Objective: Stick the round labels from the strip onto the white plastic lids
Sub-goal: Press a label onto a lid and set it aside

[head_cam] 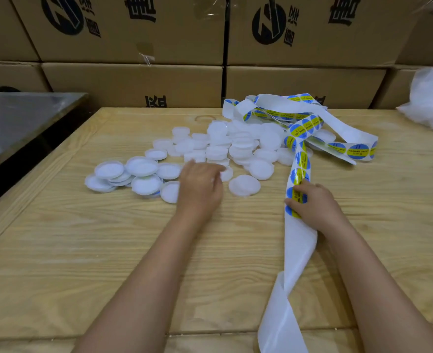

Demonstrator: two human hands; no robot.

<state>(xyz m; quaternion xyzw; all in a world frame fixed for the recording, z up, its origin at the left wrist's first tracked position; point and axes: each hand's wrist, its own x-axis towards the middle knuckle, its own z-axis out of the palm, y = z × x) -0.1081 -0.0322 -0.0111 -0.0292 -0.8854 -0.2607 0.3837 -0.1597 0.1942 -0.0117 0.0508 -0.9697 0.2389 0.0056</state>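
Observation:
A heap of several white plastic lids [218,146] lies on the wooden table [82,250], with one single lid [244,185] apart at the near right. My left hand [200,186] rests palm down at the heap's near edge, fingers over a lid; its grip is blurred. A white backing strip [298,253] carrying round blue and yellow labels [302,159] runs from a tangle at the back right down toward me. My right hand [312,205] pinches the strip at a label.
Stacked cardboard boxes [133,82] form a wall behind the table. A metal surface [14,123] sits to the left across a dark gap. A white plastic bag [432,98] lies at the far right.

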